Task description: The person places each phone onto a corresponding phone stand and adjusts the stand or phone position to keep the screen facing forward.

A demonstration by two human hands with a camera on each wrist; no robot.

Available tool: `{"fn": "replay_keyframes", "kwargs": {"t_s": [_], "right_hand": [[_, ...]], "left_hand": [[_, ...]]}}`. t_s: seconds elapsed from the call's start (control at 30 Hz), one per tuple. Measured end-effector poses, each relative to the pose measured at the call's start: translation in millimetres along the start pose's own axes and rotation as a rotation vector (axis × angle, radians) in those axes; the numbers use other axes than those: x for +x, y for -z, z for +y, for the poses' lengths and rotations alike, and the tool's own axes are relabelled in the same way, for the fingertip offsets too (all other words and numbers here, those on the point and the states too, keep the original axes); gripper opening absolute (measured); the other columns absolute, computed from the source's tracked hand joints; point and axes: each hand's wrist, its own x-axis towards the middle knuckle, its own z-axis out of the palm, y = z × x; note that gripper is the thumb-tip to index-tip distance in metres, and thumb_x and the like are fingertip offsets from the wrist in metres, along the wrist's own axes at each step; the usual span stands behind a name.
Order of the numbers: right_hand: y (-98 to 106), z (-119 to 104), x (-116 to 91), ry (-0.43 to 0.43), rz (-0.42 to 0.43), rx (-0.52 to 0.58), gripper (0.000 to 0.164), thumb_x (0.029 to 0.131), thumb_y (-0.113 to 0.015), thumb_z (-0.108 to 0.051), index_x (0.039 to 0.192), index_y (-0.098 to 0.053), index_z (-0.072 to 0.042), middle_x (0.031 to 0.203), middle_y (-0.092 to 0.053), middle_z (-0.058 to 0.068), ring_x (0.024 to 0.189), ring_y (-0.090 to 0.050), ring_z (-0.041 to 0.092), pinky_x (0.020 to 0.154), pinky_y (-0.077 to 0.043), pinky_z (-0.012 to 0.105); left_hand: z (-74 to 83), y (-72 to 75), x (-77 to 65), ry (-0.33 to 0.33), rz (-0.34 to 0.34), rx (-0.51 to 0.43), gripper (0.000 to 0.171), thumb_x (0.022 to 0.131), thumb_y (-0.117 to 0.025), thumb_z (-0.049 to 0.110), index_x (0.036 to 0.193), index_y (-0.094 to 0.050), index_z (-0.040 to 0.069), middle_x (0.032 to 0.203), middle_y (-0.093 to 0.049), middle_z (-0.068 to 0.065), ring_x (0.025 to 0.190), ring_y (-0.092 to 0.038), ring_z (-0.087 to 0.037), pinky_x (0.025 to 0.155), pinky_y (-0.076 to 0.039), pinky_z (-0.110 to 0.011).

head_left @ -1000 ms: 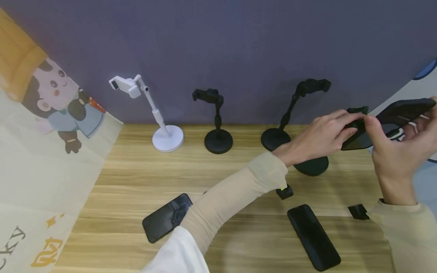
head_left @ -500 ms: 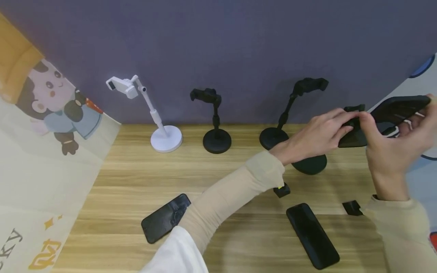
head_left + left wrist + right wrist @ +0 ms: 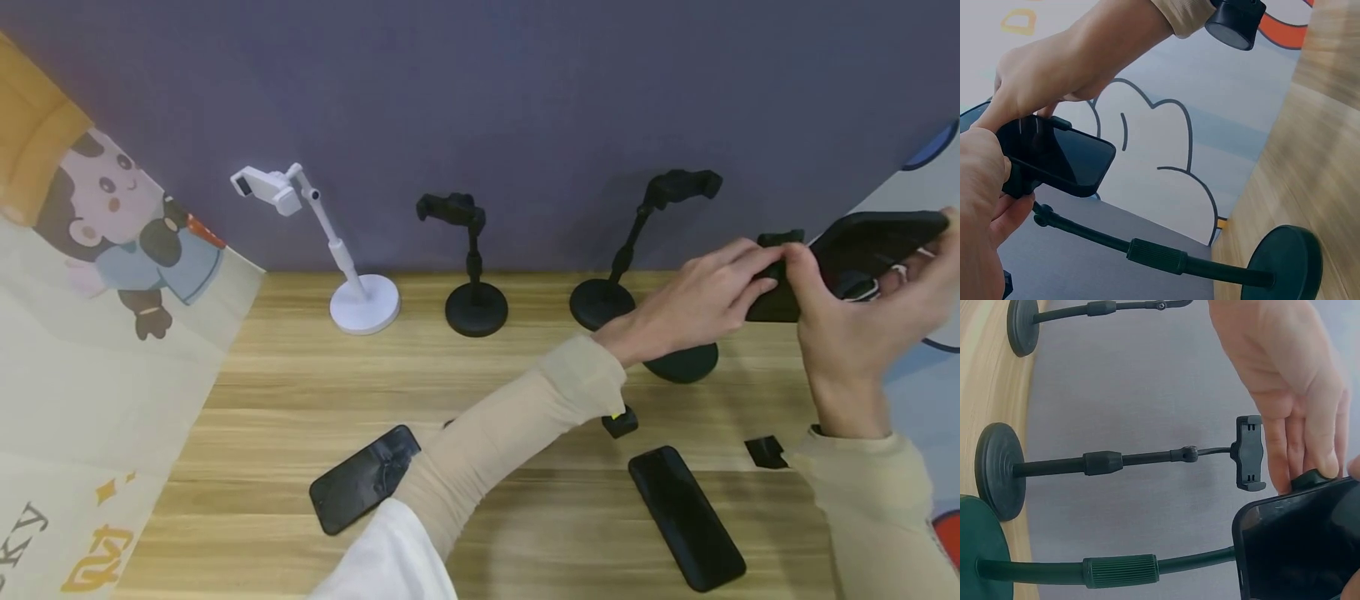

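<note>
A dark phone (image 3: 877, 242) is up off the table at the far right. My right hand (image 3: 862, 333) holds it, thumb on the near side and fingers behind. My left hand (image 3: 697, 296) reaches across and pinches the clamp (image 3: 1311, 480) of a dark green phone stand at the phone's edge. In the left wrist view the phone (image 3: 1082, 156) sits at the top of the green stand (image 3: 1157, 255), partly covered by both hands. The stand's round base (image 3: 682, 363) rests on the table, and my left forearm partly hides it in the head view.
Along the back stand a white phone stand (image 3: 365, 304) and two black phone stands (image 3: 477, 310) (image 3: 602, 304). Two more phones lie on the wooden table (image 3: 300, 392): one (image 3: 363, 481) beside my left sleeve, another (image 3: 686, 517) at front right. A grey panel (image 3: 525, 125) rises behind.
Both hands stay on the phone and clamp. The phone and right hand have shifted slightly left in the head view, with a small tilt of the phone. The whole view drifted a little.
</note>
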Motion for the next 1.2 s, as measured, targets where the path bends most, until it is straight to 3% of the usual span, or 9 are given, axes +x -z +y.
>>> {"fn": "replay_keyframes", "kwargs": {"t_s": [0.47,0.9,1.2], "right_hand": [[-3.9,-1.0,-6.7,0.007,0.026,-0.075,0.094,0.063,-0.084,-0.036,0.135,-0.041,0.005,0.113,-0.057,-0.009,0.089,-0.055,0.007,0.082,-0.042,0.011],[-7.9,-2.7,-8.2,0.001,0.062,-0.135,0.097,0.064,-0.082,-0.041,0.133,-0.039,0.012,0.121,-0.055,-0.006,0.092,-0.054,0.011,0.09,-0.044,0.025],[-4.7,-2.1,-9.9,-0.022,0.037,-0.13,0.098,0.063,-0.084,-0.04,0.136,-0.038,0.009,0.121,-0.054,-0.007,0.091,-0.052,0.007,0.083,-0.04,0.013]], "left_hand": [[3.4,-2.8,-1.6,0.036,-0.022,-0.002,0.041,0.1,-0.044,0.022,0.137,-0.048,0.005,0.119,-0.055,-0.003,0.084,-0.05,-0.005,0.071,-0.039,-0.008],[4.3,-3.7,-2.3,0.054,0.006,0.018,0.041,0.1,-0.043,0.023,0.137,-0.049,0.005,0.117,-0.055,-0.002,0.083,-0.05,-0.005,0.072,-0.039,-0.008],[5.7,-4.9,-2.8,0.067,0.019,-0.014,0.039,0.099,-0.044,0.022,0.135,-0.051,0.005,0.114,-0.056,-0.001,0.082,-0.049,-0.005,0.07,-0.039,-0.007]]}}
